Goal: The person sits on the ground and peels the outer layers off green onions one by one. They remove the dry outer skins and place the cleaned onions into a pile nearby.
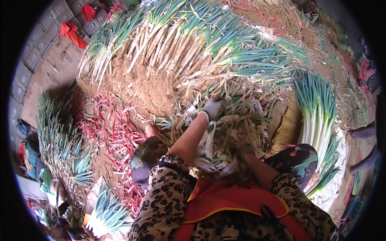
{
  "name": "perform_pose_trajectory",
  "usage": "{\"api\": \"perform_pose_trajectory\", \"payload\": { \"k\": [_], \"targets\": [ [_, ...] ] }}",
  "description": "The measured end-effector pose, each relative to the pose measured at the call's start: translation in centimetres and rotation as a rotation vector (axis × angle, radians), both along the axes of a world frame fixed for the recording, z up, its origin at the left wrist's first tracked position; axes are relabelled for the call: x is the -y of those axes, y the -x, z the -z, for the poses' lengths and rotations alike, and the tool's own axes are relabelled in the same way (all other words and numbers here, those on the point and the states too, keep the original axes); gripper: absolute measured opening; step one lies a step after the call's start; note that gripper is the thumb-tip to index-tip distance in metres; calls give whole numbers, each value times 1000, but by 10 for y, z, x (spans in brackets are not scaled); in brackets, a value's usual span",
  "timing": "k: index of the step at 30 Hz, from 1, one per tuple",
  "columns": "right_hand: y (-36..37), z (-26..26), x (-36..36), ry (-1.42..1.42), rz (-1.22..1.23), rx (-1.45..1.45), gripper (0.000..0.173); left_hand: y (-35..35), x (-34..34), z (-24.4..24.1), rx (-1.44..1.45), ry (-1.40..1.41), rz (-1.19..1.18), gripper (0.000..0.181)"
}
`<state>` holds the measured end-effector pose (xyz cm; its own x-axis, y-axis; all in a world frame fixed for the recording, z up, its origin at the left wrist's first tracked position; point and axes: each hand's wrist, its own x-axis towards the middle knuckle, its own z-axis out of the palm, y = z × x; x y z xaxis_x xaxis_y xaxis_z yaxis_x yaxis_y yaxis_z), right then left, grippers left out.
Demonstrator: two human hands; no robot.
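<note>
My left hand [214, 107], in a pale glove, reaches forward with curled fingers to the far side of a pile of stripped leaves and skins [224, 135]. Whether it grips any of that pile is unclear. Close to my lap, my right hand [245, 149] is blurred and partly hidden among the same peelings. Just beyond lies a large heap of untrimmed long green onions [169, 45], their brown roots [150, 86] towards me and green tops pointing away. To my right rests a bunch of cleaned green onions [316, 111] with white stalks.
Red plastic ties [123, 144] litter the ground at left. More onions [60, 135] lie beyond them, and a white-stalked bunch [105, 211] sits lower left. A yellowish sack [286, 123] stands by my right knee. Stacked cartons [37, 45] line the left; a person [310, 10] is far right.
</note>
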<state>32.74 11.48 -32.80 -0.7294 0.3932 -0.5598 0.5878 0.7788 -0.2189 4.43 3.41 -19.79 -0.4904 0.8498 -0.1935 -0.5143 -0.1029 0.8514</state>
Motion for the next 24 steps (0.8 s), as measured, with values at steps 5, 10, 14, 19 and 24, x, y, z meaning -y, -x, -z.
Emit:
{"api": "perform_pose_trajectory", "payload": {
  "k": [5, 10, 14, 19, 24],
  "targets": [
    [1, 8, 0, -133, -90, 126, 36, 102, -16, 8, -898, 599, -229, 49],
    [-12, 9, 4, -189, -183, -177, 27, 189, 7, -7, -1223, 1075, -268, 60],
    [8, -67, 8, -100, -227, -56, 27, 214, 5, -16, -1285, 1219, -161, 58],
    [14, -51, 7, 26, -134, -25, 29, 244, -6, -12, -1357, 1404, 144, 64],
    [21, -65, 8, -44, -194, 23, 30, 243, 3, -28, -1272, 1262, 372, 74]
  ]
}}
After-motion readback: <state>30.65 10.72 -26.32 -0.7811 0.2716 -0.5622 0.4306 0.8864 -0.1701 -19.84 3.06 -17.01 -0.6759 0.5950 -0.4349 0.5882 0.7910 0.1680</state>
